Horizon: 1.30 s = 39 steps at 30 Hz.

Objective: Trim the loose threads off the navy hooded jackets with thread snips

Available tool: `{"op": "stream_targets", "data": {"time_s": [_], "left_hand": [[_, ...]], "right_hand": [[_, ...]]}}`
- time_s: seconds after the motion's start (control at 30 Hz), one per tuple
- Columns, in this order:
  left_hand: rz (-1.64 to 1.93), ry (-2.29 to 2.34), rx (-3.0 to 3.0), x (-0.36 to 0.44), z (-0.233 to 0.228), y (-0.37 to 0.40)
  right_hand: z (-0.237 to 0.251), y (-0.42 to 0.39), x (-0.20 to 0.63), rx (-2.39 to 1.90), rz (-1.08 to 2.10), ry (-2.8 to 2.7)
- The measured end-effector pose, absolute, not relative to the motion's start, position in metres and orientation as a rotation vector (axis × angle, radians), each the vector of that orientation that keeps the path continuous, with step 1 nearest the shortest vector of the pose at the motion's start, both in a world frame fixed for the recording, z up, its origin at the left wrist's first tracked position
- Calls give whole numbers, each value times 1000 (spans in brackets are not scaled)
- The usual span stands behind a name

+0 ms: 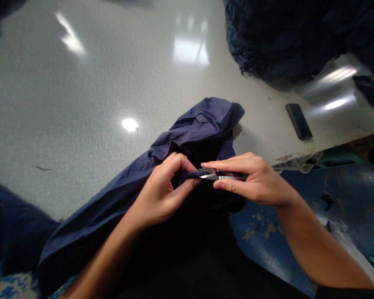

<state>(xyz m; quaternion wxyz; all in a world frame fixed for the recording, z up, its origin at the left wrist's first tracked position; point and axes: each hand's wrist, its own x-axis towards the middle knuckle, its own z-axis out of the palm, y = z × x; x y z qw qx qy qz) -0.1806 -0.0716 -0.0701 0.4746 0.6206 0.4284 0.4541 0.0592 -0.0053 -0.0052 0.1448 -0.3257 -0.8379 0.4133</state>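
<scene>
We are pinching the navy cloth point(193, 137) in our left hand point(162, 193) while our right hand point(255, 178), gripping the snips point(218, 176), is trimming its edge; most remains unchecked.

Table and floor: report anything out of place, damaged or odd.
A stray dark thread lies on the table. The blue floor has worn, flaking patches. A phone lies near the table edge. Nothing else stands out.
</scene>
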Motion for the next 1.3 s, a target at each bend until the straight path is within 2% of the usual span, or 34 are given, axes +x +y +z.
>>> {"op": "stream_targets", "data": {"time_s": [0.5,0.7,0.87,1.1,1.3], "left_hand": [[1154,1132,1549,-174,-81,-72],[1199,1164,1519,-169,-87,-75],[1252,1124,1547,-172,-83,-78],[1112,1412,1974,-184,-74,-75],[1181,1356,1885,-184,-76,-71]], "right_hand": [[-13,-26,20,-1156,1058,-2161],[-26,-31,17,-1277,1368,-1502],[-21,-32,21,-1335,1270,-1824],[-36,-40,32,-1249,1229,-1664],[-38,-40,35,-1304,1315,-1571]]}}
